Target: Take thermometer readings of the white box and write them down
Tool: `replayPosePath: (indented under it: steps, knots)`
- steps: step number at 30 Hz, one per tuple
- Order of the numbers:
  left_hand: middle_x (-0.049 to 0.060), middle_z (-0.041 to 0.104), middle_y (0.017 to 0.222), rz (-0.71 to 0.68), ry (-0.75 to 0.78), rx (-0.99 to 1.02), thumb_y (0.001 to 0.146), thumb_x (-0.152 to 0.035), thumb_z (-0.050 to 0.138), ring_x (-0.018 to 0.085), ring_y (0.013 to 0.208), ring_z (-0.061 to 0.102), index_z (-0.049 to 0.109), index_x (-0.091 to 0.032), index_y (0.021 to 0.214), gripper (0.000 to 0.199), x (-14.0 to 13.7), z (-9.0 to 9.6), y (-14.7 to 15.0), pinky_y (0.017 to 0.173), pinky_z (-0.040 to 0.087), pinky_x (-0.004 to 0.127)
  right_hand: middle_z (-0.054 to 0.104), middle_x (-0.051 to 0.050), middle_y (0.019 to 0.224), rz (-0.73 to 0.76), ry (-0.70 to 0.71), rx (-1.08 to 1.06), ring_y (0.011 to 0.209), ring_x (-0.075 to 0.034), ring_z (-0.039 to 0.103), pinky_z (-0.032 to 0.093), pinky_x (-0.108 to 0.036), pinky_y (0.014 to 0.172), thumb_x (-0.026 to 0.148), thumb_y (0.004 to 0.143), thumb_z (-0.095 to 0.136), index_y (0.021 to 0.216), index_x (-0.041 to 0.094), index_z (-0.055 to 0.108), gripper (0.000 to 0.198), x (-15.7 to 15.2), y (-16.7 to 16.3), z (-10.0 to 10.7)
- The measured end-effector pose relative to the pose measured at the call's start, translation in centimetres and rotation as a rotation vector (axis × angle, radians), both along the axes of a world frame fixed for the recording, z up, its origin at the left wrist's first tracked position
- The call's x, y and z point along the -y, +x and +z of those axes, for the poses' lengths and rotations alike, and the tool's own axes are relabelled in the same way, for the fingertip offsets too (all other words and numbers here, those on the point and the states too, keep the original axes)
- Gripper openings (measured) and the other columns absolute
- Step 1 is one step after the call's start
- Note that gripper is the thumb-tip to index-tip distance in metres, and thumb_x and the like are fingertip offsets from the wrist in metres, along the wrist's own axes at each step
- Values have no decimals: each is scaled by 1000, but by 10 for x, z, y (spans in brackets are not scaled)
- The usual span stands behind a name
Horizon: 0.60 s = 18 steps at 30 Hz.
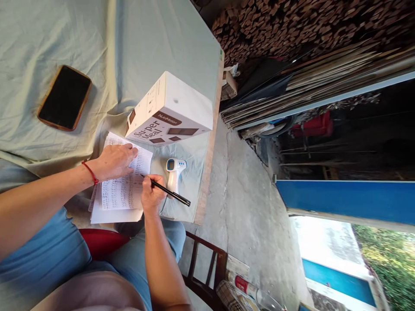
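Note:
A sheet of paper [118, 196] covered in rows of small handwriting lies on top of other white sheets near the table's edge. My left hand [116, 161] rests flat on its upper part, fingers stretched out, with a red cord on the wrist. In my right hand [152, 193] is a black pen [175, 196], its tip at the right side of the written sheet. Just beyond the papers stands a white box [171, 112] printed "Super Meal". A white and blue infrared thermometer [175, 170] lies right of my right hand.
A phone [65, 98] in a brown case lies on the pale green tablecloth [139, 39] at the left. Beyond the table's right edge is a concrete floor [246, 207]. A dark wooden chair [207, 263] stands below, and stacked firewood [292, 21] fills the upper right.

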<state>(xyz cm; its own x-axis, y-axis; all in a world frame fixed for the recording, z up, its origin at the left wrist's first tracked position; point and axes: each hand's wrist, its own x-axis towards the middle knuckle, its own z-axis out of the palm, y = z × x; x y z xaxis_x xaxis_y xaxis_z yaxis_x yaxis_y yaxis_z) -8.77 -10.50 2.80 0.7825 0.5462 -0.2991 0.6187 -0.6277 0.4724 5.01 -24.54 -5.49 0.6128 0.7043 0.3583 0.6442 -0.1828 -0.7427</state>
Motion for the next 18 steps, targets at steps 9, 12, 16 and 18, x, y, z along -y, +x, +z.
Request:
replayPosePath:
  steps: [9, 12, 16, 18]
  knots:
    - [14, 67, 129, -11, 4, -14, 97, -28, 61, 33, 109, 69, 61, -13, 128, 35, -1, -1, 0, 76, 50, 38, 56, 3, 64, 2, -28, -14, 58, -14, 51, 47, -27, 59, 42, 88, 51, 75, 24, 54, 22, -1, -3, 4]
    - [14, 67, 128, -7, 4, 2, 96, -28, 61, 32, 109, 69, 61, -14, 127, 33, -1, -1, 0, 76, 49, 37, 56, 3, 64, 14, -26, -20, 58, -14, 51, 47, -28, 59, 42, 87, 51, 75, 23, 55, 23, -2, -1, 3]
    - [14, 68, 126, -7, 12, 5, 96, -28, 62, 32, 108, 70, 62, -14, 126, 34, 0, -4, 0, 75, 48, 37, 53, 3, 63, 38, -23, -12, 57, -14, 49, 46, -28, 58, 41, 87, 52, 75, 23, 54, 22, -2, 0, -1]
    - [13, 69, 125, -6, 16, 17, 95, -28, 63, 32, 107, 69, 62, -14, 125, 33, -1, -7, 0, 74, 48, 37, 54, 3, 64, 23, 18, 5, 58, -14, 50, 47, -28, 59, 41, 89, 53, 76, 23, 55, 22, 0, -1, -2]
